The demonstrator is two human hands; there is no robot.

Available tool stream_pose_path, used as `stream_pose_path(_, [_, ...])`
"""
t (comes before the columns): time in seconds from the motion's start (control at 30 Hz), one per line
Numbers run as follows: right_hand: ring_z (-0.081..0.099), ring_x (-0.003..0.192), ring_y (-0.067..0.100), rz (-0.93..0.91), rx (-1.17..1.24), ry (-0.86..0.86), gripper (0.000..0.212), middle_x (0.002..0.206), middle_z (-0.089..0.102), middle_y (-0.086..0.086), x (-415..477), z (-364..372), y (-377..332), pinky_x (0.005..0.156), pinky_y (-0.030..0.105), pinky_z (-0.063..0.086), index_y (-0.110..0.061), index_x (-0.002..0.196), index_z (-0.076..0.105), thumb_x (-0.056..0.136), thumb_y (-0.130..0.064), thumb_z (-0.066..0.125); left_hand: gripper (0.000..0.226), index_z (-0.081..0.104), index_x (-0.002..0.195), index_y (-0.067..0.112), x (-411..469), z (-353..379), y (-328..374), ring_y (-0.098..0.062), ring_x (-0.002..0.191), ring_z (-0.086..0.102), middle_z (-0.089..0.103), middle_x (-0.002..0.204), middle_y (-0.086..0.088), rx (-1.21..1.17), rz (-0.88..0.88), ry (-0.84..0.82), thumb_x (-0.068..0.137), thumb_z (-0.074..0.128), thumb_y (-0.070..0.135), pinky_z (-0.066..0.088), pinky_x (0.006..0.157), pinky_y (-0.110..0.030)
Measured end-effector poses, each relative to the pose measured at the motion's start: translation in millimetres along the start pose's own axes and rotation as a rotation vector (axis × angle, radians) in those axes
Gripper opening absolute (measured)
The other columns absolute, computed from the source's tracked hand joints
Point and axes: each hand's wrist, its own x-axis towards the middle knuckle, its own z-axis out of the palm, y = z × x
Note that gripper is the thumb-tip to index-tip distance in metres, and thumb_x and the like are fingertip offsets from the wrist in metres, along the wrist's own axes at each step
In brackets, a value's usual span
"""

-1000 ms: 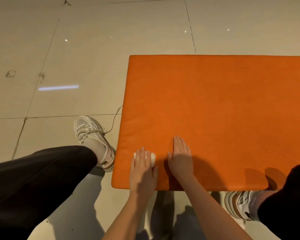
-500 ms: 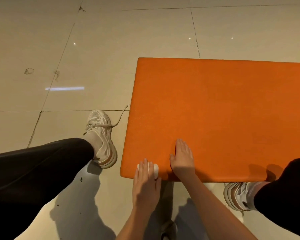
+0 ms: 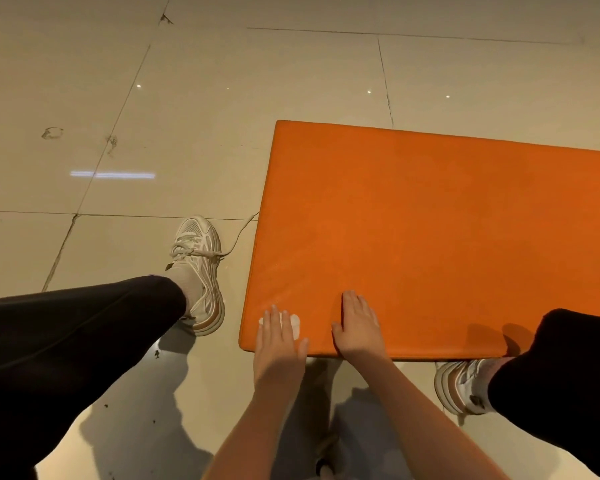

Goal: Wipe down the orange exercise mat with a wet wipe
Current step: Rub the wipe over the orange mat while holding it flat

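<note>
Flatly, left hand [image 3: 279, 342] pressing white wet wipe [image 3: 295, 325] on padded orange mat [image 3: 430, 237], right hand [image 3: 359, 329] outstretched beside it

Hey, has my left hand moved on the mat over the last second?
Yes. The left hand, pressing the wet wipe, slid toward the near edge of the orange mat.

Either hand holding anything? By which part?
Nothing gripped. Left hand presses the white wet wipe from above onto the orange exercise mat with straight fingers; right hand lies flat, empty.
</note>
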Motion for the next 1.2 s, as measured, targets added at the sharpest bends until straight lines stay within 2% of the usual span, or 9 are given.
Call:
stream_pose_path(0.1, [0.005, 0.147, 0.021, -0.005, -0.028, -0.017, 0.067, 0.16, 0.008, 0.002, -1, -3, 1, 0.12, 0.038, 0.006, -0.016, 0.153, 0.005, 0.099, -0.033, 0.041, 0.071, 0.0, 0.156, 0.009, 19, -11, -10, -0.026, 0.151, -0.007, -0.007, 0.163, -0.012, -0.044, -0.067, 0.054, 0.099, 0.009, 0.051, -0.009, 0.119, -0.034])
stream_pose_path(0.17, [0.004, 0.147, 0.02, -0.024, -0.039, -0.01, 0.067, 0.161, 0.006, 0.002, 3, -5, -1, 0.12, 0.038, 0.005, -0.016, 0.153, 0.004, 0.099, -0.034, 0.039, 0.074, 0.005, 0.155, 0.005, 27, -15, -12, -0.029, 0.151, -0.002, -0.002, 0.163, -0.016, -0.058, -0.096, 0.082, 0.099, 0.01, 0.052, -0.002, 0.12, -0.037])
stream_pose_path(0.23, [0.002, 0.147, 0.019, -0.04, -0.036, -0.007, 0.065, 0.161, 0.004, 0.002, 10, -6, -2, 0.12, 0.037, 0.003, -0.016, 0.153, 0.004, 0.1, -0.034, 0.037, 0.072, 0.034, 0.146, -0.005, 31, -14, -10, -0.04, 0.143, 0.029, 0.028, 0.154, -0.027, -0.057, -0.077, 0.071, 0.098, 0.028, 0.047, 0.025, 0.116, -0.05])
stream_pose_path(0.3, [0.002, 0.147, 0.02, -0.047, -0.013, -0.01, 0.065, 0.161, 0.005, 0.002, 21, -4, -6, 0.12, 0.037, 0.003, -0.014, 0.153, 0.005, 0.1, -0.033, 0.037, 0.067, 0.052, 0.133, -0.008, 39, -4, -12, -0.046, 0.13, 0.047, 0.046, 0.141, -0.03, -0.08, -0.042, 0.089, 0.093, 0.036, 0.043, 0.039, 0.105, -0.057])
stream_pose_path(0.47, [0.02, 0.145, 0.027, -0.077, -0.057, 0.161, 0.061, 0.156, 0.025, 0.011, 24, 15, -10, 0.118, 0.043, 0.013, -0.007, 0.15, 0.022, 0.098, -0.031, 0.044, 0.072, 0.042, 0.142, -0.005, 72, -14, -12, -0.042, 0.14, 0.034, 0.036, 0.15, -0.027, -0.067, -0.023, 0.18, 0.094, 0.026, 0.046, 0.018, 0.113, -0.05])
stream_pose_path(0.63, [0.015, 0.146, 0.026, -0.142, -0.077, 0.179, 0.062, 0.158, 0.02, 0.01, 28, 22, -6, 0.115, 0.038, 0.004, -0.01, 0.151, 0.02, 0.097, -0.04, 0.02, 0.082, 0.013, 0.155, 0.006, 102, -22, -10, -0.028, 0.151, -0.002, 0.002, 0.163, -0.014, -0.043, -0.038, 0.22, 0.091, 0.003, 0.055, -0.009, 0.117, -0.034])
stream_pose_path(0.8, [0.006, 0.148, 0.025, -0.18, -0.056, 0.173, 0.071, 0.16, 0.011, 0.009, 56, 18, -5, 0.115, 0.036, -0.002, -0.01, 0.152, 0.013, 0.092, -0.048, 0.009, 0.067, 0.002, 0.156, 0.008, 133, -34, -9, -0.024, 0.15, -0.013, -0.01, 0.163, -0.011, -0.015, -0.038, 0.204, 0.104, 0.024, 0.045, -0.008, 0.12, -0.036])
stream_pose_path(1.03, [0.01, 0.147, 0.026, -0.181, -0.068, 0.214, 0.068, 0.158, 0.017, 0.011, 80, 15, -3, 0.116, 0.038, 0.002, -0.009, 0.151, 0.018, 0.096, -0.048, 0.016, 0.067, 0.004, 0.156, 0.008, 174, -54, -10, -0.022, 0.15, -0.011, -0.008, 0.163, -0.011, -0.026, -0.002, 0.231, 0.104, 0.025, 0.045, -0.008, 0.12, -0.035])
stream_pose_path(1.2, [-0.007, 0.146, 0.018, -0.156, -0.093, 0.198, 0.066, 0.16, 0.005, 0.007, 79, 19, -3, 0.117, 0.034, -0.008, -0.014, 0.152, 0.0, 0.097, -0.048, 0.012, 0.067, 0.002, 0.156, 0.008, 202, -66, -3, -0.022, 0.15, -0.013, -0.01, 0.163, -0.011, -0.04, -0.004, 0.244, 0.104, 0.025, 0.045, -0.009, 0.119, -0.035])
